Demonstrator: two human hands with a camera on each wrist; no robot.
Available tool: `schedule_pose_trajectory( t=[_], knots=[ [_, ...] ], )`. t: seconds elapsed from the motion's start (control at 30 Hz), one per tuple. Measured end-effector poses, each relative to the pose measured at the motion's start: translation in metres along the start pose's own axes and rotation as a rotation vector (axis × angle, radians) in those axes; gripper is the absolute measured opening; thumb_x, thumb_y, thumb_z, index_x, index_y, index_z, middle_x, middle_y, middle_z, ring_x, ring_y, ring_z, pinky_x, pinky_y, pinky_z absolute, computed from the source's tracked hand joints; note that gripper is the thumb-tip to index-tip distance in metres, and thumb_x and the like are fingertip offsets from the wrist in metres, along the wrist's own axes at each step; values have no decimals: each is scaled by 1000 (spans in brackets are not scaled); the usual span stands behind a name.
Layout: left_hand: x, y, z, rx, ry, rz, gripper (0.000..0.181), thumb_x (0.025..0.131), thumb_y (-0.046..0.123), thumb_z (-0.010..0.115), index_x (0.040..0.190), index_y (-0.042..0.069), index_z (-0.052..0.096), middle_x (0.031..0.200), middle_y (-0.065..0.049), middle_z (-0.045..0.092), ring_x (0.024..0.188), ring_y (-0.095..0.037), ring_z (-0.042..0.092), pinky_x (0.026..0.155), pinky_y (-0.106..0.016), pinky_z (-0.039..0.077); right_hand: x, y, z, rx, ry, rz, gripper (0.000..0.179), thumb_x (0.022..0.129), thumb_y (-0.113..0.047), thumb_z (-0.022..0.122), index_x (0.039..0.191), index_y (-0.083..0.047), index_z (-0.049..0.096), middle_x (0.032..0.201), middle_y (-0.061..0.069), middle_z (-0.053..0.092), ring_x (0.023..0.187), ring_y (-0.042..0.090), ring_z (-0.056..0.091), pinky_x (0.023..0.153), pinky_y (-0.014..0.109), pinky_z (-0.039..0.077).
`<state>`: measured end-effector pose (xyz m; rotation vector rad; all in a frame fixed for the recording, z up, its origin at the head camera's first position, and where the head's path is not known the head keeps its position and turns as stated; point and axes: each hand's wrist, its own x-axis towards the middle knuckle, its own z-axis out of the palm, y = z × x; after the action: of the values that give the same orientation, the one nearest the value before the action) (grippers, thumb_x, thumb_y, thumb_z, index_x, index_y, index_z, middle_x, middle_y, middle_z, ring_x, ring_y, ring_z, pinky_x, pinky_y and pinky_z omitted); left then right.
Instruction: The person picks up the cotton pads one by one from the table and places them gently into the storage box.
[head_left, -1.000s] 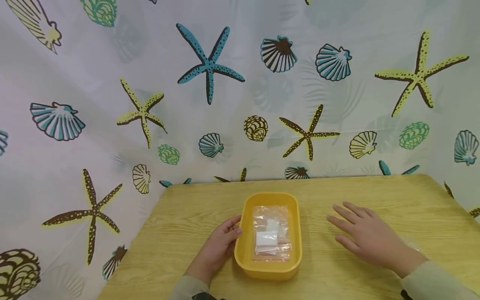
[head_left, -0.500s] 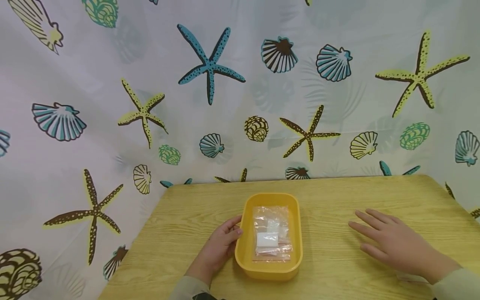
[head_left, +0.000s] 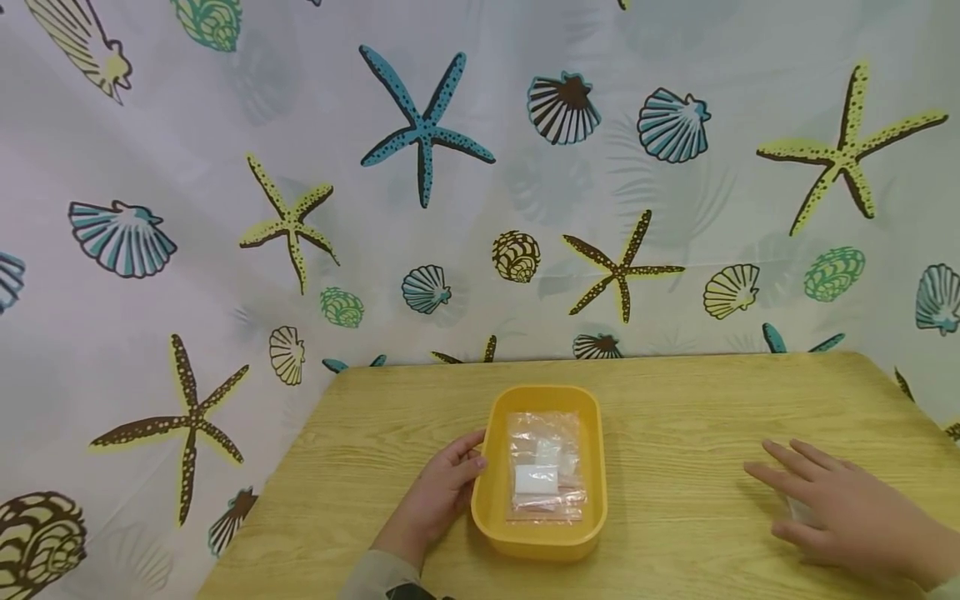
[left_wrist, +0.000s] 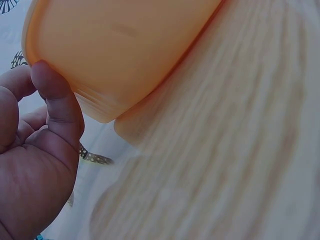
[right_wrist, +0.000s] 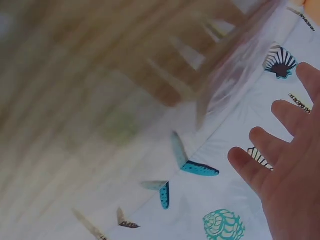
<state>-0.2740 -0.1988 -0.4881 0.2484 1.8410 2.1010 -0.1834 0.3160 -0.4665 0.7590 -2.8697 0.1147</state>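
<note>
A yellow plastic bin (head_left: 540, 540) stands on the table, and clear zip bags (head_left: 547, 467) lie in it, one showing a white rectangle. My left hand (head_left: 442, 487) holds the bin by its left rim, thumb and fingers at the wall; the left wrist view shows the thumb against the bin's side (left_wrist: 125, 55). Far to the right, my right hand (head_left: 847, 508) hovers low with its fingers spread. Beneath it, partly hidden, is a clear plastic bag (head_left: 802, 510). This clear bag (right_wrist: 232, 80) also shows beside the spread fingers in the right wrist view.
The wood-grain table (head_left: 675, 450) has its far edge against a white curtain (head_left: 480, 183) printed with starfish and shells. The curtain also runs along the left and right sides.
My right hand has moved right and nearer to me, over the clear bag that its forearm was partly covering. The left hand and the bin have stayed in place.
</note>
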Motion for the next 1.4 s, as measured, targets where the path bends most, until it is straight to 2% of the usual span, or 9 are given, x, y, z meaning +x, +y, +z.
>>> schedule_pose_trajectory(
  t=[0.13, 0.23, 0.37, 0.57, 0.8, 1.0, 1.13, 1.4],
  knots=[
    [0, 0, 0, -1, -2, 3, 52, 104, 9, 53, 154, 3, 39, 116, -17, 50, 97, -19, 60, 85, -32, 56, -9, 9, 2, 24, -51, 55, 68, 92, -66, 59, 147, -27, 55, 152, 16, 46, 130, 51, 47, 91, 68, 45],
    [-1, 0, -1, -2, -2, 3, 52, 104, 9, 54, 154, 3, 39, 116, -17, 50, 97, -19, 59, 85, -31, 56, -14, 15, 4, 14, -60, 77, 69, 91, -67, 59, 147, -28, 55, 153, 17, 45, 130, 51, 47, 88, 69, 45],
    [-1, 1, 0, -4, -3, -3, 52, 105, 9, 53, 154, 4, 39, 117, -17, 51, 98, -19, 60, 86, -32, 56, -21, 25, 7, 1, -64, 80, 69, 90, -66, 62, 146, -26, 56, 151, 20, 46, 128, 53, 48, 86, 69, 46],
    [0, 0, 0, 7, -9, -10, 51, 105, 10, 53, 155, 6, 40, 118, -18, 52, 99, -20, 61, 86, -32, 56, -32, 35, 11, 0, -128, 108, 73, 88, -69, 61, 148, -27, 54, 150, 23, 45, 123, 57, 49, 80, 70, 48],
    [1, -1, -1, 0, -20, 7, 51, 106, 8, 52, 155, 4, 38, 119, -19, 52, 100, -21, 60, 87, -32, 56, -40, 40, 13, 46, -272, 154, 79, 87, -74, 56, 154, -34, 44, 152, 30, 39, 126, 64, 41, 79, 76, 43],
    [1, -2, -1, -6, -16, 7, 51, 106, 8, 52, 155, 4, 38, 120, -19, 52, 101, -21, 60, 88, -33, 56, -42, 40, 14, 62, -263, 131, 77, 90, -70, 57, 156, -34, 41, 150, 32, 39, 125, 65, 41, 75, 77, 43],
    [0, -1, -1, 0, -24, 4, 52, 106, 8, 51, 155, 4, 37, 119, -19, 52, 100, -22, 61, 86, -33, 56, -40, 39, 15, 60, -279, 147, 75, 91, -70, 55, 156, -35, 40, 151, 30, 40, 126, 65, 40, 74, 79, 42],
    [-1, 1, 0, 1, -28, -3, 53, 106, 9, 52, 156, 5, 36, 118, -20, 53, 98, -22, 62, 84, -34, 57, -37, 42, 15, 37, -254, 144, 71, 97, -65, 50, 153, -23, 47, 151, 25, 44, 125, 59, 46, 81, 71, 47]
  ],
)
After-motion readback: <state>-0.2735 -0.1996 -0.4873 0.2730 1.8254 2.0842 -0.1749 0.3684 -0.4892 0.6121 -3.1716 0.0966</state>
